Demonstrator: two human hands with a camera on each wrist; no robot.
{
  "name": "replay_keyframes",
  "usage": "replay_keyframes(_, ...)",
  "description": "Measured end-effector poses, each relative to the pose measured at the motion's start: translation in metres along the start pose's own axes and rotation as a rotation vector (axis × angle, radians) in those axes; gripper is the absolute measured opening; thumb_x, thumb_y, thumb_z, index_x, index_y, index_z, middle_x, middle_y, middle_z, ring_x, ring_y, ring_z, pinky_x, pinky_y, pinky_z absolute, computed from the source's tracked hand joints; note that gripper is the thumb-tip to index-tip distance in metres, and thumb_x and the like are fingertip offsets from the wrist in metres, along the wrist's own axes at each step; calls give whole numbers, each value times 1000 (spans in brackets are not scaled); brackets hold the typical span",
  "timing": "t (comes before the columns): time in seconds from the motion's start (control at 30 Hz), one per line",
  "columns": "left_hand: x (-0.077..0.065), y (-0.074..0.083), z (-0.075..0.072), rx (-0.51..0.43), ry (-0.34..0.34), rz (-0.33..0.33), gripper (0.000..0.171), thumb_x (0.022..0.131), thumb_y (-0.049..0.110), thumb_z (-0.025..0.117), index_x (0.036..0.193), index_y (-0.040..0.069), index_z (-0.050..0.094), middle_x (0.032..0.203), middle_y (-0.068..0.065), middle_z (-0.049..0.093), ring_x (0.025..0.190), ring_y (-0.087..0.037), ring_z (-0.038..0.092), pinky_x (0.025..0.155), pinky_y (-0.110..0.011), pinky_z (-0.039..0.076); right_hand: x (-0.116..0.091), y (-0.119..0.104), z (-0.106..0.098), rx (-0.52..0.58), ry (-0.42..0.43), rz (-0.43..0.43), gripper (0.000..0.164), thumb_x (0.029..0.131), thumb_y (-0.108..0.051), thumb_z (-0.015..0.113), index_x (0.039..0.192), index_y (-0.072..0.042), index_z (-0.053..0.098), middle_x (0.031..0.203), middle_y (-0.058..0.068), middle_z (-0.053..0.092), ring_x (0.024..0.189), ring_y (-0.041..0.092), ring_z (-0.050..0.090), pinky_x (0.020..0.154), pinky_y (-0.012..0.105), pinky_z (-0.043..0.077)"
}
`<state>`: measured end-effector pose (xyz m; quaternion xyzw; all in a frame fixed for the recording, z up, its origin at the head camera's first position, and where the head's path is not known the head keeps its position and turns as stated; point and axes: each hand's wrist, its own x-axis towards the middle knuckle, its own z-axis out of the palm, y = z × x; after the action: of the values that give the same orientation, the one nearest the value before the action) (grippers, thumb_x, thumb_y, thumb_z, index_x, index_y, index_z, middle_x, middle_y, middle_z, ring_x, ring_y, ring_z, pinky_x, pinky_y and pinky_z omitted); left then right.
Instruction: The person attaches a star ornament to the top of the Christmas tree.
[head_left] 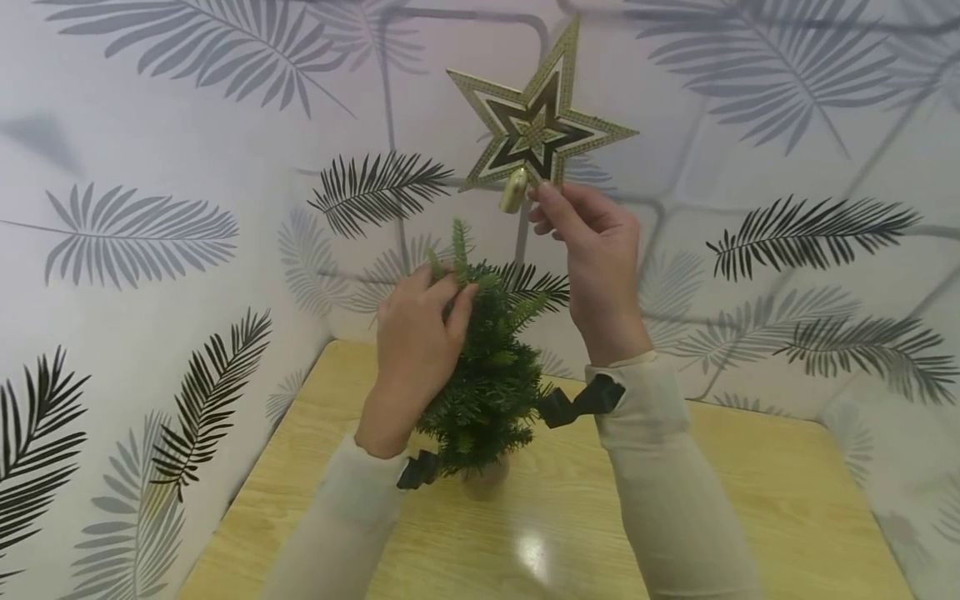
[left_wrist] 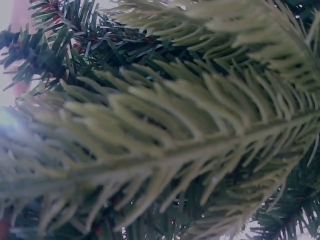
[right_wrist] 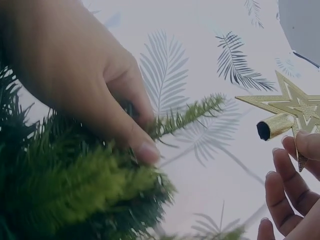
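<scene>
Pale L sleeve [head_left: 337, 508] at 7 o'clock & pale R sleeve [head_left: 675, 475] at 5 in head view, each w/ a blk. piece [head_left: 581, 400] near the cuff; yellow wood-grain tbl. [head_left: 465, 542] beneath; on it, approx. ctr., stands the sm. green tree [head_left: 487, 375], its base [head_left: 483, 479] blurred; L hand [head_left: 420, 325], at the tree's 10 o'clock, has thumb & fingers closed round the top sprig [head_left: 460, 237], which pts. to 12; R hand [head_left: 596, 233], apart from L & at the sprig's 3 o'clock, pinches the gold star [head_left: 536, 133] by its 5 o'clock pt.; star sits at the sprig's 1 o'clock, clear of it, w/ a gold socket [head_left: 513, 192] at the star's 7; leaf-print wall [head_left: 247, 142] behind.
</scene>
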<state>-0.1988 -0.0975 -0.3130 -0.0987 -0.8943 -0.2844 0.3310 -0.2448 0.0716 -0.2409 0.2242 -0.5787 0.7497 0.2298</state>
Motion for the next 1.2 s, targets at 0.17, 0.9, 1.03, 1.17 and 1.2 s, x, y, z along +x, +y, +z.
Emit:
replay_keyframes(0.17,2,0,0,9,-1,9,31,107,35,59,105,10,78,114,-9,68,104,-36,65,91,-65,46,1,-2,9,12,-58,5,12,99,-7,70,92,-7,80,85,-2,75,72,16,64,76,34,46)
replay_keyframes(0.9,2,-2,1,33,40,54,28,105,32,63,102,9,78,109,-9,69,95,-35,66,84,-65,50,0,2,26,-52,-159,7,10,97,-4,71,93,1,79,69,-1,66,66,14,55,59,26,35)
replay_keyframes(1.03,1,-2,1,36,36,49,29,106,33,62,103,9,78,111,-10,69,97,-35,67,85,-64,49,-2,5,25,-59,-167,5,11,97,-3,71,90,-2,79,68,-2,65,65,15,54,57,26,34)
replay_keyframes(1.17,0,-2,2,42,33,50,29,106,33,62,103,9,78,112,-10,69,97,-35,67,84,-64,49,-3,7,23,-80,-168,-6,11,98,-2,70,90,2,78,66,-4,63,64,16,53,60,28,36)
replay_keyframes(1.2,0,-2,2,43,33,50,29,106,33,62,103,9,78,112,-10,69,96,-35,67,84,-64,49,-4,7,23,-86,-166,-8,11,98,-3,71,91,2,78,66,-4,63,64,16,53,61,28,37)
